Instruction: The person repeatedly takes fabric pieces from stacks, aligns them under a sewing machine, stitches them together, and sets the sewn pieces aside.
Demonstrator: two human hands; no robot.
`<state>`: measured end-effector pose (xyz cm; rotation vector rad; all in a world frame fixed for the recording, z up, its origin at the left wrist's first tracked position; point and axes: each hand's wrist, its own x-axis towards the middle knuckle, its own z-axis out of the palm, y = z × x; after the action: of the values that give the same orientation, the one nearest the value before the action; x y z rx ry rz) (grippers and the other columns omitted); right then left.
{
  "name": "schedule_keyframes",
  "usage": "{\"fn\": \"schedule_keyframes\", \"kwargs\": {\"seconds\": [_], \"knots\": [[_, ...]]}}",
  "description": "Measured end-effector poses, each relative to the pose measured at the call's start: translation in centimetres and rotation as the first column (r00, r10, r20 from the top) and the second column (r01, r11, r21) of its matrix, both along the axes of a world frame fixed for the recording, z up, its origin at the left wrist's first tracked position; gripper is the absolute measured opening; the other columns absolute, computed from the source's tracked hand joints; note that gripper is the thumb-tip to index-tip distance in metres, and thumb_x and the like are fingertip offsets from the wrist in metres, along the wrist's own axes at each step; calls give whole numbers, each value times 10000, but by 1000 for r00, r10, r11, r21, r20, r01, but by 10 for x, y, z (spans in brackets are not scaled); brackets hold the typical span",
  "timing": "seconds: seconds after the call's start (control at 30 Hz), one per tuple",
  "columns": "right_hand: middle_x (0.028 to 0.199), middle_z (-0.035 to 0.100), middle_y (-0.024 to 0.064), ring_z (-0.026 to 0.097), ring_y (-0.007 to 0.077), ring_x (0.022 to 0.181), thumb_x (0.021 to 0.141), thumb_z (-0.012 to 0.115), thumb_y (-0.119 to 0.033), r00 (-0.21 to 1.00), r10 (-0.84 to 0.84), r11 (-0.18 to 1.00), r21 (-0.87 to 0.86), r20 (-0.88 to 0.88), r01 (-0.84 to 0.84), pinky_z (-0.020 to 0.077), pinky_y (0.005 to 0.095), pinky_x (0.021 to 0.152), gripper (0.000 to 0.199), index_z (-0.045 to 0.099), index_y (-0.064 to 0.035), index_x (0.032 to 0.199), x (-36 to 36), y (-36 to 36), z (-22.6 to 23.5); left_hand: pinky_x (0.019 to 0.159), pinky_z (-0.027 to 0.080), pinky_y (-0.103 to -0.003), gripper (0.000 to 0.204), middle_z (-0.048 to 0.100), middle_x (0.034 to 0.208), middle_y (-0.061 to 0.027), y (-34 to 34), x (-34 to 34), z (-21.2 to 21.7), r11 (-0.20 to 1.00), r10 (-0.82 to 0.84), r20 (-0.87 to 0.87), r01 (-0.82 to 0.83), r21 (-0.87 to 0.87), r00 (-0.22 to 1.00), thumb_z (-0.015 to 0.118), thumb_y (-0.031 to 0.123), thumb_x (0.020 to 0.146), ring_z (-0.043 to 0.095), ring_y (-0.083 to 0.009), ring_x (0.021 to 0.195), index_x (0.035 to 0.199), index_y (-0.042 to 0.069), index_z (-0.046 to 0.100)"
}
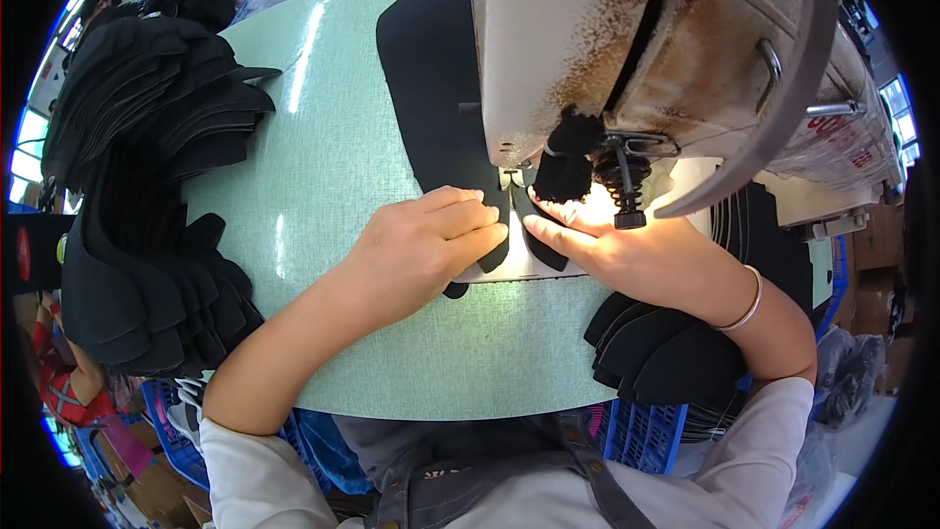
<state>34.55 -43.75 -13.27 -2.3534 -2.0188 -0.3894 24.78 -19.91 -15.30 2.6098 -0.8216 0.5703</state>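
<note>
A black fabric piece (426,69) lies flat on the bed of a sewing machine (558,39), its near end split into two curved lobes at the presser foot (511,179). My left hand (416,240) is at the left lobe, its fingers bent and drawn together on the cloth edge; the thumb is hidden. On the other side, my right hand (627,250) rests with two fingers stretched out and apart, their tips against the right lobe. Bright lamp light falls over this hand. The needle tip is too small to make out.
Stacked black cut pieces (147,264) hang over the table's (392,362) left side. More dark pieces (671,353) lie under my right forearm. A grey curved bar (783,118) arches beside the machine head. Blue crates (641,431) stand below the front edge. Another person (73,382) is at far left.
</note>
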Motion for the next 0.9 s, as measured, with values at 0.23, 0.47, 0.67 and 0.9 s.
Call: {"fn": "schedule_keyframes", "kwargs": {"seconds": [0.23, 0.47, 0.67, 0.9], "knots": [[624, 530, -41, 581, 122, 571, 761, 622, -170, 999, 2, 1000, 18, 50, -3, 450, 298, 503, 147, 664, -138, 899, 3, 1, -4, 726, 558, -298, 214, 638, 972, -45, -1, 1, -3, 1000, 24, 18, -24, 3, 1000, 630, 79, 742, 646, -224, 978, 953, 66, 664], [704, 566, 7, 609, 181, 670, 732, 638, -160, 991, 14, 979, 198, 132, -40, 470, 325, 538, 109, 643, -123, 834, 26, 9, -26, 724, 555, -306, 223, 634, 963, -54, 6, 6, -5, 997, 44, -40, -47, -58, 998, 633, 33, 736, 648, -232, 965, 953, 51, 682], [700, 573, 23, 604, 201, 663, 736, 650, -151, 999, 3, 980, 201, -39, 5, 471, 345, 554, 94, 639, -115, 822, 28, -1, -28, 780, 554, -315, 226, 657, 1028, -71, 10, 11, -8, 986, 66, -123, -84, -143, 990, 641, 19, 774, 650, -242, 989, 990, 38, 708], [695, 582, 41, 598, 223, 655, 741, 663, -140, 993, -9, 979, 203, -119, 33, 472, 368, 574, 81, 633, -105, 809, 28, -3, -20, 813, 551, -322, 239, 667, 1060, -86, 11, 12, -9, 980, 66, -146, -91, -175, 987, 641, 12, 779, 649, -252, 1014, 1006, 36, 713]]}}
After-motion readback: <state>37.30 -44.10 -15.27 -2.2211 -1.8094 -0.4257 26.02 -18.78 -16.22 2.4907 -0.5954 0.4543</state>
